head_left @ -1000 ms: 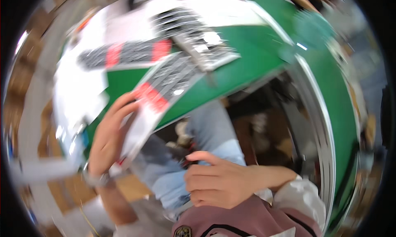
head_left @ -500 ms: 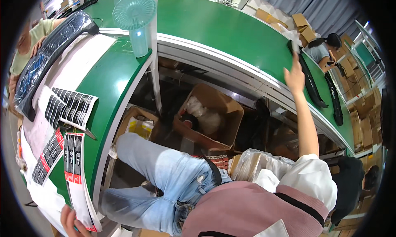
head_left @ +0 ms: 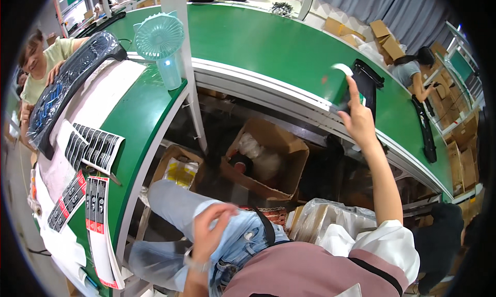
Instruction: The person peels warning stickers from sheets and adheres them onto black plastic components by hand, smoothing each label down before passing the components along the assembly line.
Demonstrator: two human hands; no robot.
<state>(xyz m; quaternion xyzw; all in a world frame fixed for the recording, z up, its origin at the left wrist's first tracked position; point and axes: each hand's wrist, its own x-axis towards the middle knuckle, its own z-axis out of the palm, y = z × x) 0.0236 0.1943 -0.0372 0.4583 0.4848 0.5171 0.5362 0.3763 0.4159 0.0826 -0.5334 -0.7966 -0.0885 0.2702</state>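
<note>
Right hand (head_left: 358,122) is raised to the edge of the green conveyor table (head_left: 268,44), fingers closed on a dark flat piece (head_left: 345,90) with a pale end; blurred, kind unclear. Left hand (head_left: 211,230) hangs loose and empty above the lap. Below: an open cardboard box (head_left: 266,157) holding clear bagged items (head_left: 256,151); a smaller box (head_left: 178,165) holds yellow packets (head_left: 179,174).

Green curved conveyor bench (head_left: 268,44) with a pale turquoise fan (head_left: 160,38), label sheets (head_left: 95,147), black keyboards (head_left: 426,131).
</note>
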